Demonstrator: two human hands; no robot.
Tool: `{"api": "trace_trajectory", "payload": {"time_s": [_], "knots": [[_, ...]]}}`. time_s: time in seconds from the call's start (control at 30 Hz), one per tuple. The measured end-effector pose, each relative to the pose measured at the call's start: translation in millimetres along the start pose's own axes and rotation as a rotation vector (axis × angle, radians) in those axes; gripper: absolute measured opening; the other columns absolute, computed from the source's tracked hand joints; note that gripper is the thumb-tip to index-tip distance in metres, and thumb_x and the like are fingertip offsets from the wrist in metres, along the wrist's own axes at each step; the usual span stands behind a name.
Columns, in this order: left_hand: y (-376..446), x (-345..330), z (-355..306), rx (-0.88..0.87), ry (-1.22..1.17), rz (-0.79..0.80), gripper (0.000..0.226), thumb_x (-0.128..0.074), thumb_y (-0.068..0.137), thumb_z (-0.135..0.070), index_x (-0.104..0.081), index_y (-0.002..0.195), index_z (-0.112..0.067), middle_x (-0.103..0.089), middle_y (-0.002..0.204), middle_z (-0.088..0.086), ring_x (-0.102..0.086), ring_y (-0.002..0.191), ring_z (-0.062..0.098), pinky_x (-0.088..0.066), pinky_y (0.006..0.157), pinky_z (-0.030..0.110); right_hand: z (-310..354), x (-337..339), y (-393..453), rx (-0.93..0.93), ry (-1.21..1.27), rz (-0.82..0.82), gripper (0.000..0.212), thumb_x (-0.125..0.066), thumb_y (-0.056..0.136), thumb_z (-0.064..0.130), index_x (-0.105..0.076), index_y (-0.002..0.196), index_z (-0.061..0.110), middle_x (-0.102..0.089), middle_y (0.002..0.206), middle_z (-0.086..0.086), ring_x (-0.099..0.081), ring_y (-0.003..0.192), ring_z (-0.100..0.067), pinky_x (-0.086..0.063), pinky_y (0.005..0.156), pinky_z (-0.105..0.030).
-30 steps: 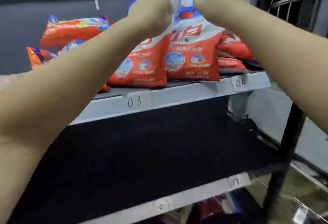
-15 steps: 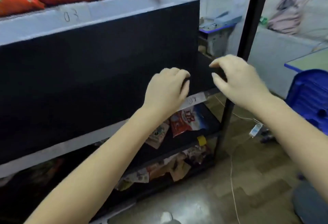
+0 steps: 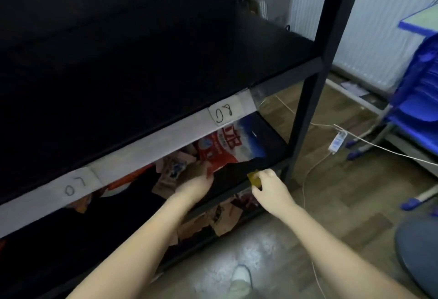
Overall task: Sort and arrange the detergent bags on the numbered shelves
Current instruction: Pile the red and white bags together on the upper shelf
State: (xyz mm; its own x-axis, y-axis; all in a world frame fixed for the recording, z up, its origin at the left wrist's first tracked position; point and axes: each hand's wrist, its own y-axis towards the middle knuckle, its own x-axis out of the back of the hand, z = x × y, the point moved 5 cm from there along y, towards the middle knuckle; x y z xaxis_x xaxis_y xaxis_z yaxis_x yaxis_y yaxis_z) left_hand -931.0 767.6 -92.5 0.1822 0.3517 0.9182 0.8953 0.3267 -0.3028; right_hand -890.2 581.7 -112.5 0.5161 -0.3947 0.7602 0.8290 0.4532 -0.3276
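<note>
Reaching low under the white strip marked 08 (image 3: 224, 111). Red, white and blue plastic detergent bag (image 3: 227, 147) lying flat on the dark lower shelf (image 3: 267, 158), near its right front corner, with small brown packets (image 3: 170, 175) just beside it on the left. Left hand (image 3: 196, 186) touching the bag's near torn-looking edge; fingers hidden under the hand, so cannot tell if pinching yet. Right hand (image 3: 269, 188) at the shelf's front edge, fingers curled loosely, next to a small yellow tag (image 3: 253, 178); nothing clearly held. Best to grab the bag by both near corners, slide it out flat toward the front edge, then lift. Better not to tug by one thin corner; could tear. Careful not to drag the brown packets out too.
</note>
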Motion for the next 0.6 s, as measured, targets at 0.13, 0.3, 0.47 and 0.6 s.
{"api": "trace_trajectory", "payload": {"time_s": [0.13,0.3,0.47,0.6], "knots": [[71,-38,24,0.0,-0.042,-0.152,0.021,-0.046,0.094,-0.021,-0.062,0.1,-0.009,-0.064,0.104,0.011,-0.06,0.098,0.029,-0.044,0.073,0.032,-9,-47,80,-0.104,0.197,0.037,0.034,-0.049,0.094,0.02,-0.052,0.124,0.003,-0.053,0.126,-0.017,-0.053,0.114,-0.033,-0.042,0.089,-0.031],[123,-61,39,0.101,-0.094,-0.237,0.028,-0.047,0.097,-0.024,-0.055,0.119,-0.009,-0.055,0.124,0.014,-0.053,0.112,0.031,-0.043,0.084,0.037,4,-92,141,-0.321,0.931,0.123,0.04,-0.049,0.097,0.017,-0.045,0.135,0.007,-0.052,0.135,-0.014,-0.053,0.118,-0.03,-0.042,0.099,-0.033],[129,-82,40,0.121,-0.093,-0.33,0.03,-0.047,0.097,-0.022,-0.053,0.124,-0.011,-0.047,0.132,0.013,-0.048,0.116,0.028,-0.035,0.08,0.03,24,-111,157,-0.487,1.761,-0.074,0.028,-0.05,0.095,0.006,-0.052,0.122,0.003,-0.056,0.128,-0.021,-0.061,0.094,-0.023,-0.052,0.074,-0.026],[118,-85,42,0.048,-0.158,-0.298,0.029,-0.05,0.096,-0.021,-0.055,0.122,-0.011,-0.045,0.134,0.013,-0.049,0.116,0.027,-0.042,0.087,0.033,20,-111,157,-0.453,1.73,-0.188,0.03,-0.052,0.096,0.019,-0.054,0.122,0.005,-0.063,0.117,-0.014,-0.061,0.084,-0.015,-0.052,0.059,-0.019]]}}
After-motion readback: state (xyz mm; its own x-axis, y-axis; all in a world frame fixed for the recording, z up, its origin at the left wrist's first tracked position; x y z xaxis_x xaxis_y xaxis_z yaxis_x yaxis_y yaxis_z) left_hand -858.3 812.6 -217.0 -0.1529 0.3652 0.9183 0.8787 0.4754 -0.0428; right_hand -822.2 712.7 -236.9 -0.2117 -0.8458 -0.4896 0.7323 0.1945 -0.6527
